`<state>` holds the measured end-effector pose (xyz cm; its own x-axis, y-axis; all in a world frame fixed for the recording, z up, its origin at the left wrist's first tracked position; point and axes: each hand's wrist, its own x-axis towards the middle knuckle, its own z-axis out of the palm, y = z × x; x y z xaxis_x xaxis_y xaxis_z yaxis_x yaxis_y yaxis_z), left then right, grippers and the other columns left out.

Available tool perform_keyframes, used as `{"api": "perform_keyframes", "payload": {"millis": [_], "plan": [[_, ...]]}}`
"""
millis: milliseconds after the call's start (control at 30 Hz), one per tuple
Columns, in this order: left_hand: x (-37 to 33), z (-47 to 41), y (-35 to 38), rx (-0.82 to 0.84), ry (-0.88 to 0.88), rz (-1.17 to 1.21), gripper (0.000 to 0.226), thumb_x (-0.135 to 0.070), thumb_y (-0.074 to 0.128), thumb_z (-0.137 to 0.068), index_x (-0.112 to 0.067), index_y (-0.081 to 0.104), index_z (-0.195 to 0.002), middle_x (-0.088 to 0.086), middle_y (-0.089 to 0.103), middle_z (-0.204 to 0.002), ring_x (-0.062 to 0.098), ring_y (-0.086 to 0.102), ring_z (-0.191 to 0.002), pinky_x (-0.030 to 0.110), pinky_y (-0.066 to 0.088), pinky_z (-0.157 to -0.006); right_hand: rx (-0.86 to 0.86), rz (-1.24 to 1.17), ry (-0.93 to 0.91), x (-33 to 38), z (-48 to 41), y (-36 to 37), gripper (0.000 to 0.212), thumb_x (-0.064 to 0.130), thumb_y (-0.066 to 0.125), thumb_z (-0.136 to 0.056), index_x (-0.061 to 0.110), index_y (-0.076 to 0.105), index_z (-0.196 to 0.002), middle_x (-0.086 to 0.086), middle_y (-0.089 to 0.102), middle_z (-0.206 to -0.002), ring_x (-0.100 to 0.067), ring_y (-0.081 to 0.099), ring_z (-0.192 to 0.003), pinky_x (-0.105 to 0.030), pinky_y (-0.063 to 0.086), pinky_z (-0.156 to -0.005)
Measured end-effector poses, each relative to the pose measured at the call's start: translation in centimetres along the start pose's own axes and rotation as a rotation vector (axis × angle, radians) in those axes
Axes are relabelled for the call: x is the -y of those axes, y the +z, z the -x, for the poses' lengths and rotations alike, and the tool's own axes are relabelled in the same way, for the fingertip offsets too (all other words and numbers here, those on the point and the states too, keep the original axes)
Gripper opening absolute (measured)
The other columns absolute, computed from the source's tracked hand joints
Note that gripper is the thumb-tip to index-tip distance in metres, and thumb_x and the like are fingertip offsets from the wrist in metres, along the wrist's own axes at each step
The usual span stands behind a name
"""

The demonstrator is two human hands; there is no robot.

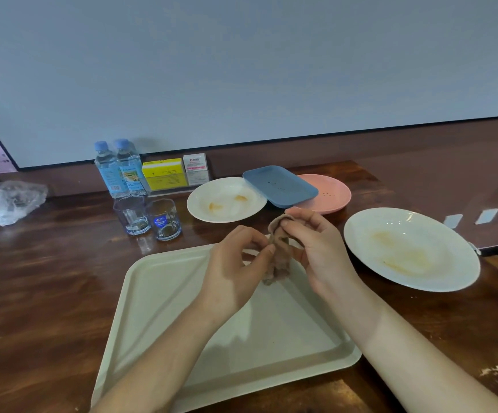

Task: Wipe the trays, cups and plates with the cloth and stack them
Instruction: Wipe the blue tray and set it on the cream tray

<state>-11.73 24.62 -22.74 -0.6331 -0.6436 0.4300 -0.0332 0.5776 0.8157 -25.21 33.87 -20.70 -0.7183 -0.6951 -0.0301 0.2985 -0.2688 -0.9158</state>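
- left hand (236, 269): thumb and fingers curled, pinching the brown cloth (279, 251) on its left side
- right hand (316, 248): fingers curled, gripping cloth's top
- cloth hangs bunched above the cream tray (158, 308), near edge of surface (48, 278)

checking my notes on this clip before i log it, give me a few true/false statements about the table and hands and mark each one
1. Both the left hand and the right hand hold the cloth above the cream tray. True.
2. The blue tray lies flat on the table by itself. False: it lies partly over the pink plate.
3. The large white plate on the right carries yellowish smears. True.
4. The two glasses are stacked one inside the other. False: they stand side by side in front of the water bottles.
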Motion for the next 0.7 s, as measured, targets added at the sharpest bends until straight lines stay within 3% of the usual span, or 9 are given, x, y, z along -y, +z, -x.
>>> {"api": "perform_keyframes", "payload": {"millis": [133, 300, 400, 500, 600, 700], "plan": [[0.3, -0.3, -0.2, -0.010, -0.053, 0.056, 0.019, -0.012, 0.070, -0.102, -0.027, 0.070, -0.089, -0.008, 0.075, -0.086, 0.010, 0.072, -0.084, 0.020, 0.052, -0.073, 0.000, 0.001, 0.005, -0.1, -0.1, -0.1, 0.025, 0.000, 0.069, -0.096, 0.013, 0.070, -0.118, -0.014, 0.078, -0.109, -0.025, 0.077, -0.099, -0.037, 0.061, -0.083], [-0.4, -0.3, -0.6, 0.028, -0.083, 0.247, 0.018, -0.028, 0.064, -0.101, -0.015, 0.071, -0.091, -0.006, 0.073, -0.078, 0.010, 0.066, -0.074, 0.025, 0.049, -0.073, 0.085, 0.042, -0.045, -0.2, 0.9, 0.6, 0.034, -0.009, 0.064, -0.096, 0.010, 0.065, -0.124, -0.012, 0.079, -0.110, -0.023, 0.077, -0.105, -0.036, 0.063, -0.088], [-0.6, -0.4, -0.9, 0.072, -0.116, 0.205, 0.022, -0.040, 0.077, -0.092, -0.020, 0.071, -0.096, -0.008, 0.076, -0.088, 0.012, 0.071, -0.082, 0.027, 0.054, -0.073, 0.066, 0.083, -0.066, 0.0, 1.0, 0.7, 0.034, -0.007, 0.066, -0.096, 0.012, 0.067, -0.124, -0.007, 0.080, -0.107, -0.020, 0.077, -0.105, -0.033, 0.064, -0.088], [-0.3, -0.4, -0.8, 0.057, -0.118, 0.030, 0.033, -0.032, 0.093, -0.083, -0.025, 0.066, -0.099, -0.009, 0.075, -0.094, 0.014, 0.071, -0.090, 0.031, 0.058, -0.077, 0.099, 0.003, -0.026, 0.1, 1.0, 0.7, 0.026, -0.001, 0.059, -0.102, 0.009, 0.068, -0.124, -0.006, 0.079, -0.110, -0.020, 0.076, -0.106, -0.030, 0.063, -0.086], [0.0, -1.4, -1.4, -0.002, -0.102, -0.027, 0.022, -0.022, 0.087, -0.087, -0.022, 0.065, -0.093, -0.008, 0.068, -0.079, 0.018, 0.063, -0.076, 0.040, 0.052, -0.070, 0.187, -0.011, -0.011, 0.2, 1.1, 0.7, 0.028, -0.001, 0.053, -0.104, 0.008, 0.070, -0.124, -0.011, 0.074, -0.119, -0.024, 0.074, -0.112, -0.032, 0.062, -0.090], [-1.0, -2.5, -2.6, 0.075, -0.113, 0.091, 0.008, -0.012, 0.075, -0.095, -0.020, 0.072, -0.094, -0.004, 0.076, -0.085, 0.010, 0.067, -0.082, 0.031, 0.052, -0.079, 0.146, 0.218, -0.152, 0.4, 0.2, 0.0, 0.030, 0.002, 0.063, -0.100, 0.022, 0.072, -0.122, -0.003, 0.074, -0.119, -0.017, 0.071, -0.114, -0.027, 0.058, -0.093]]}}
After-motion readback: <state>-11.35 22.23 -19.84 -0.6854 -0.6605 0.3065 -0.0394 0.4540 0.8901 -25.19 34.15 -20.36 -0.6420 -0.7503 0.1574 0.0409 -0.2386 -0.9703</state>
